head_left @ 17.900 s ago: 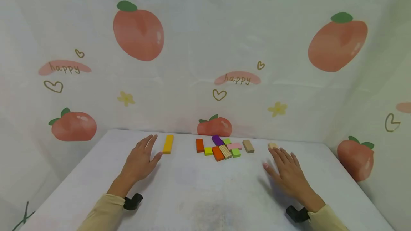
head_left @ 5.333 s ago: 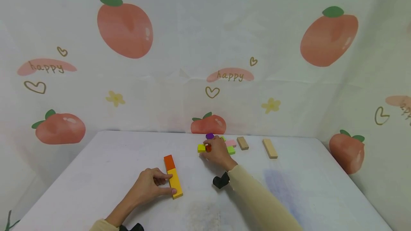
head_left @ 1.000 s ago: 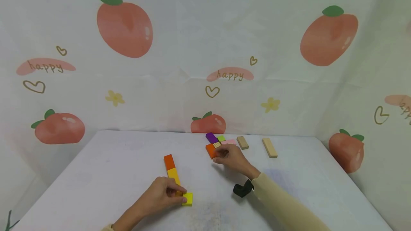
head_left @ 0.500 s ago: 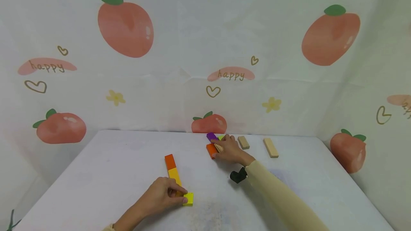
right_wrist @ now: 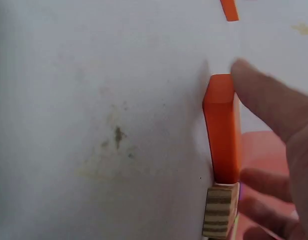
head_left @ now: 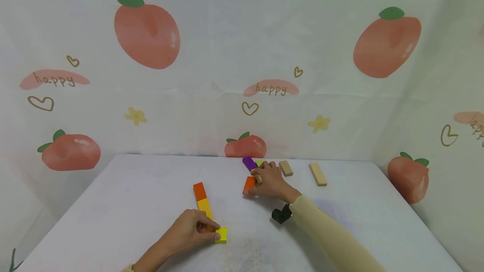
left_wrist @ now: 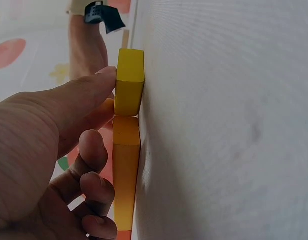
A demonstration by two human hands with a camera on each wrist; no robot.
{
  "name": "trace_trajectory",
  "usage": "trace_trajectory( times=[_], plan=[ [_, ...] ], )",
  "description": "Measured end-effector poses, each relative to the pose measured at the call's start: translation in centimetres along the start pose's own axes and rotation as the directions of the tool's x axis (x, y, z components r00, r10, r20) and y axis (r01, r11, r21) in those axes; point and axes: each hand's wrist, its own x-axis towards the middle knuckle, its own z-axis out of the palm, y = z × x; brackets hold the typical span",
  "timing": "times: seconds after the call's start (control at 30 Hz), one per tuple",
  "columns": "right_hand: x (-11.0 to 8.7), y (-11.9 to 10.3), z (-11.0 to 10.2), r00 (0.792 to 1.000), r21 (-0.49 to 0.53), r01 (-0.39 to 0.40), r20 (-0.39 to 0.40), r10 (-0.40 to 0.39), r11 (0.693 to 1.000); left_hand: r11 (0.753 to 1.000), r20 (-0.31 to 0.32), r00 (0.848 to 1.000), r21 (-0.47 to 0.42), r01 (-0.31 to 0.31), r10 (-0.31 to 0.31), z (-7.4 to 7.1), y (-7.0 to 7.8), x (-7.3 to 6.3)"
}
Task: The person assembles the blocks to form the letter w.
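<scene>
In the head view my left hand [head_left: 189,231] has thumb and forefinger on a small yellow block [head_left: 222,235]. This block touches the near end of a long amber block [head_left: 204,205], with an orange-red block [head_left: 200,191] at its far end. The left wrist view shows the thumb on the upper side of the yellow block [left_wrist: 130,82], other fingers curled. My right hand [head_left: 271,183] grips a second orange-red block [head_left: 249,184] between thumb and forefinger at its two ends. Beside it lies a striped wooden block [right_wrist: 218,212], partly hidden by that hand.
Behind my right hand lie a purple block [head_left: 249,163] and a lime-green block [head_left: 259,163]. Two plain wooden blocks, one short [head_left: 286,168] and one long [head_left: 318,174], lie further right on the white table [head_left: 151,188]. A printed curtain [head_left: 211,53] hangs behind.
My right hand has come down on the second orange-red block, which has turned and shifted slightly nearer, away from the purple block. The left hand stays at the yellow block.
</scene>
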Motion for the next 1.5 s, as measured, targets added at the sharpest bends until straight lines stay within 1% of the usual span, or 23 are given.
trace_trajectory(
  times=[0.13, 0.23, 0.33, 0.43, 0.5, 0.53, 0.63, 0.8, 0.9, 1.03, 1.2, 1.5],
  plan=[
    [-0.4, 0.0, -0.1, 0.999, 0.008, 0.031, 0.014, -0.031, 0.999, 1.0, -0.004, 1.0, -0.002, -0.003, 0.003, 0.1, 0.0, 0.0],
    [-0.7, -0.1, 0.1, 0.999, 0.037, 0.037, -0.006, -0.036, 0.999, 1.0, -0.004, 1.0, 0.0, -0.002, 0.002, 0.1, 0.0, 0.0],
    [-1.5, -0.5, 0.4, 0.999, 0.15, 0.041, -0.009, -0.04, 0.988, 1.0, -0.002, 1.0, 0.003, 0.005, -0.005, 0.0, 0.1, 0.0],
    [-2.8, -1.3, 0.6, 0.997, 0.279, 0.063, 0.022, -0.072, 0.958, 1.0, 0.004, 1.0, 0.0, 0.014, -0.014, 0.0, 0.1, 0.0],
    [-3.6, -1.8, 0.8, 0.994, 0.325, 0.077, 0.052, -0.099, 0.943, 1.0, 0.005, 1.0, -0.001, 0.013, -0.013, 0.0, 0.1, 0.1],
    [-3.9, -2.1, 0.9, 0.992, 0.331, 0.084, 0.064, -0.112, 0.94, 1.0, 0.004, 1.0, -0.002, 0.013, -0.013, 0.0, 0.1, 0.1],
    [-4.8, -2.9, 1.2, 0.985, 0.329, 0.1, 0.101, -0.14, 0.939, 1.0, -0.002, 1.0, 0.004, 0.007, -0.007, 0.0, 0.0, 0.1],
    [-5.9, -3.9, 1.6, 0.98, 0.31, 0.08, 0.148, -0.131, 0.948, 1.0, 0.0, 1.0, 0.001, 0.009, -0.009, 0.0, 0.0, 0.0],
    [-6.3, -4.4, 1.6, 0.979, 0.296, 0.095, 0.147, -0.144, 0.95, 1.0, 0.001, 1.0, 0.0, 0.007, -0.007, -0.1, 0.0, 0.0],
    [-6.5, -4.8, 1.7, 0.976, 0.255, 0.139, 0.128, -0.176, 0.957, 1.0, -0.003, 1.0, 0.008, -0.002, 0.002, -0.1, 0.0, 0.1],
    [-6.6, -4.9, 1.9, 0.979, 0.217, 0.127, 0.13, -0.157, 0.968, 1.0, -0.003, 1.0, 0.004, -0.007, 0.007, -0.1, 0.0, 0.1],
    [-6.6, -5.0, 2.1, 0.98, 0.184, 0.119, 0.137, -0.145, 0.976, 1.0, 0.005, 1.0, 0.003, -0.003, 0.003, -0.1, 0.0, 0.1]
  ],
)
